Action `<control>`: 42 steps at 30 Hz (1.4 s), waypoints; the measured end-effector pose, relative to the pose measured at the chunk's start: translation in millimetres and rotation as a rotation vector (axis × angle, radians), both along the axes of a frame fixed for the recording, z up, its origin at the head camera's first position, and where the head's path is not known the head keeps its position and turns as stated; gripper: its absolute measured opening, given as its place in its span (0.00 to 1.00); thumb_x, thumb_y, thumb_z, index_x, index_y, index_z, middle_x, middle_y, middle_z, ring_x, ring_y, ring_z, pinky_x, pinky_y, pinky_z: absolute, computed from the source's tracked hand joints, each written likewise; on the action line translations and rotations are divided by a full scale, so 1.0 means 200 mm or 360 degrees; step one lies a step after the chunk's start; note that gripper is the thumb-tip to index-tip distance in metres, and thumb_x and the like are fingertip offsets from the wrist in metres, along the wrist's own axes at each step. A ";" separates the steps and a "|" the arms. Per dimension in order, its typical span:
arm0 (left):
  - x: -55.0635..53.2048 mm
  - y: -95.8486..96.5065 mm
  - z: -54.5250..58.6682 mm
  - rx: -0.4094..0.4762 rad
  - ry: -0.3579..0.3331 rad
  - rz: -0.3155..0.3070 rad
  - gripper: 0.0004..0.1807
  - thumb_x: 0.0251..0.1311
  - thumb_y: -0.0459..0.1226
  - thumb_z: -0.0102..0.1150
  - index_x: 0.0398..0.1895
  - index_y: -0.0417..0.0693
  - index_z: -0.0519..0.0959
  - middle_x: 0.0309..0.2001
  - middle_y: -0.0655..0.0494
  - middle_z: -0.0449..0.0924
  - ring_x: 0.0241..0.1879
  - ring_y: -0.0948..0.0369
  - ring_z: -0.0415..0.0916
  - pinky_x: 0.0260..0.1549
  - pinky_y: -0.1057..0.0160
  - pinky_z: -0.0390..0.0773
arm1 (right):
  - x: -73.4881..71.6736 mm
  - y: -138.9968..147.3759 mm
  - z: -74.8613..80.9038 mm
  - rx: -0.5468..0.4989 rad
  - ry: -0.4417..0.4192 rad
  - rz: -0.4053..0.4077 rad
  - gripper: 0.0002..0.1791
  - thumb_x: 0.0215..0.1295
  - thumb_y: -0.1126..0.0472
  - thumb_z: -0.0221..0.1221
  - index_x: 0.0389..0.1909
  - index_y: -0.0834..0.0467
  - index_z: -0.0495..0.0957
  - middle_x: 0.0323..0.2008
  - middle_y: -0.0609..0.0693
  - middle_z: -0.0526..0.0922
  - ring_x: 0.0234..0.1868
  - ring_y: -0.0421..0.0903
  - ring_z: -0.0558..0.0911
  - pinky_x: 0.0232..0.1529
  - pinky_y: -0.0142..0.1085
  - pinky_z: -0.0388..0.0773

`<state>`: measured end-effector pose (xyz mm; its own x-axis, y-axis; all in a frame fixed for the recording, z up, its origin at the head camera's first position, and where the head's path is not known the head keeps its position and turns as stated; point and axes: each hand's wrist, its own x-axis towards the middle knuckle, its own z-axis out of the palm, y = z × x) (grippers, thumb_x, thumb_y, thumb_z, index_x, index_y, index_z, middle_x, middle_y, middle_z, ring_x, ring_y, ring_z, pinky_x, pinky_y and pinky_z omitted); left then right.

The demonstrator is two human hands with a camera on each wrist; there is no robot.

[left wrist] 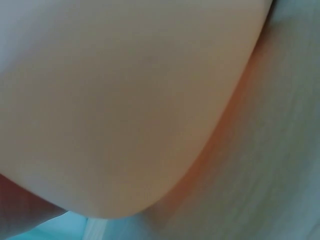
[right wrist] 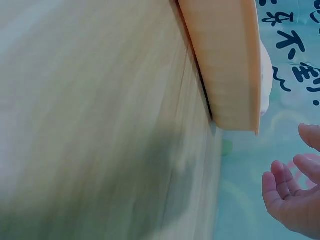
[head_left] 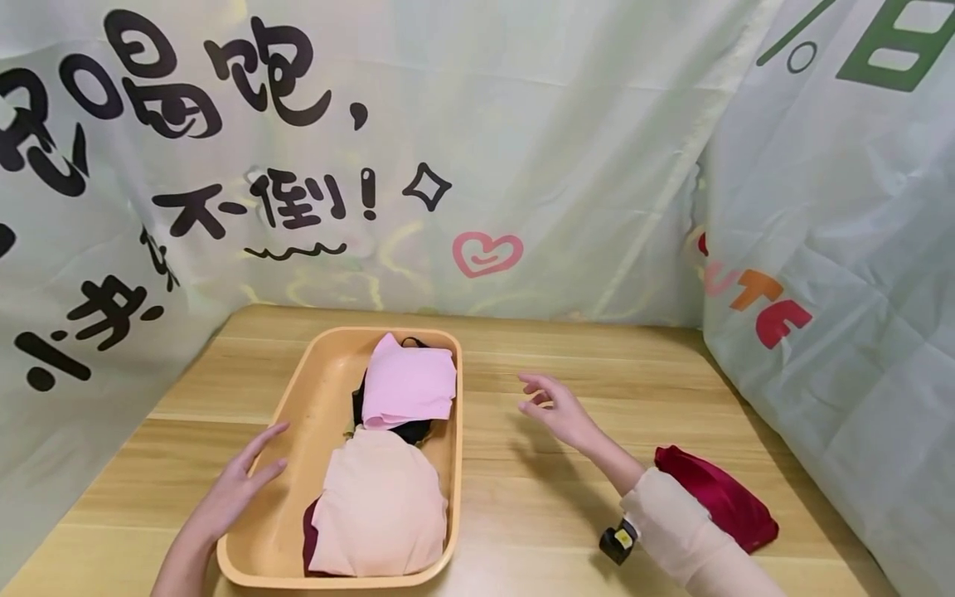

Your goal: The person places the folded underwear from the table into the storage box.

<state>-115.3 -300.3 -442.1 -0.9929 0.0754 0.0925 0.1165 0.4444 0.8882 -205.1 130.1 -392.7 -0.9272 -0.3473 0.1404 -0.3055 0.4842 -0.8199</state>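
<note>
An orange-tan tray point(head_left: 317, 414) stands on the table with folded cloths along its right half. A pink cloth point(head_left: 410, 381) lies over a black one point(head_left: 412, 432) at the far end. Nearer, a pale peach cloth point(head_left: 384, 506) covers most of a dark red cloth point(head_left: 311, 535). My left hand point(head_left: 235, 485) is at the tray's left rim, fingers extended and holding nothing. To the right of the tray, my right hand point(head_left: 563, 412) hovers above the table, its fingers loosely bent around nothing. The tray's wall point(left wrist: 125, 125) fills most of the left wrist view.
A separate dark red cloth point(head_left: 719, 497) lies on the table at the right, partly behind my right sleeve point(head_left: 682, 526). A small black camera point(head_left: 618, 541) hangs at that wrist. Printed curtains point(head_left: 559, 166) enclose the wooden table point(head_left: 522, 514) at the back and sides.
</note>
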 end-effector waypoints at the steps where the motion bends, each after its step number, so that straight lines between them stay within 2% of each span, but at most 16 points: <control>1: 0.00 0.00 0.00 -0.0002 0.0006 -0.0002 0.29 0.63 0.35 0.49 0.66 0.36 0.56 0.66 0.30 0.49 0.63 0.35 0.42 0.53 0.31 0.48 | 0.01 0.01 0.00 0.0011 0.0007 -0.0011 0.24 0.61 0.67 0.56 0.58 0.67 0.67 0.47 0.65 0.72 0.42 0.53 0.75 0.39 0.38 0.75; 11: -0.01 0.00 -0.01 0.0006 0.0044 -0.0008 0.28 0.63 0.35 0.49 0.65 0.35 0.56 0.66 0.30 0.49 0.62 0.34 0.42 0.53 0.30 0.47 | 0.03 0.19 -0.01 0.0093 0.0046 -0.0134 0.24 0.62 0.66 0.55 0.59 0.68 0.65 0.48 0.67 0.71 0.43 0.55 0.75 0.39 0.41 0.76; 22: 0.00 0.00 -0.02 0.0002 0.0043 0.0001 0.28 0.64 0.35 0.49 0.65 0.35 0.56 0.66 0.30 0.50 0.62 0.36 0.42 0.54 0.32 0.47 | 0.08 0.31 -0.05 0.0074 0.0091 -0.0167 0.24 0.61 0.66 0.57 0.58 0.69 0.66 0.46 0.68 0.71 0.42 0.55 0.76 0.37 0.36 0.75; 28: 0.00 0.00 -0.02 0.0028 0.0042 -0.0007 0.28 0.64 0.34 0.48 0.65 0.34 0.56 0.66 0.30 0.49 0.63 0.37 0.41 0.54 0.31 0.46 | 0.11 0.35 -0.05 0.0101 0.0053 -0.0249 0.25 0.61 0.66 0.56 0.59 0.68 0.65 0.48 0.67 0.71 0.44 0.56 0.75 0.39 0.37 0.75; 33: 0.00 0.00 -0.02 0.0038 0.0066 -0.0005 0.28 0.63 0.34 0.49 0.65 0.35 0.56 0.66 0.31 0.50 0.63 0.37 0.41 0.54 0.31 0.45 | 0.14 0.42 -0.05 0.0121 0.0071 -0.0308 0.25 0.62 0.64 0.56 0.59 0.68 0.65 0.48 0.68 0.71 0.44 0.57 0.75 0.36 0.35 0.75; 40: 0.01 0.01 -0.02 0.0001 0.0061 0.0026 0.27 0.64 0.36 0.48 0.65 0.38 0.58 0.66 0.34 0.52 0.64 0.44 0.44 0.59 0.40 0.46 | 0.18 0.52 -0.09 0.0138 0.0038 -0.0397 0.26 0.62 0.64 0.56 0.59 0.69 0.64 0.49 0.68 0.71 0.44 0.57 0.74 0.34 0.31 0.75; 42: 0.00 0.00 -0.02 0.0016 0.0060 0.0019 0.27 0.64 0.35 0.48 0.65 0.37 0.57 0.66 0.33 0.51 0.64 0.42 0.43 0.58 0.36 0.46 | 0.19 0.54 -0.09 0.0146 0.0028 -0.0425 0.26 0.62 0.64 0.56 0.60 0.68 0.64 0.49 0.68 0.71 0.44 0.57 0.74 0.33 0.31 0.74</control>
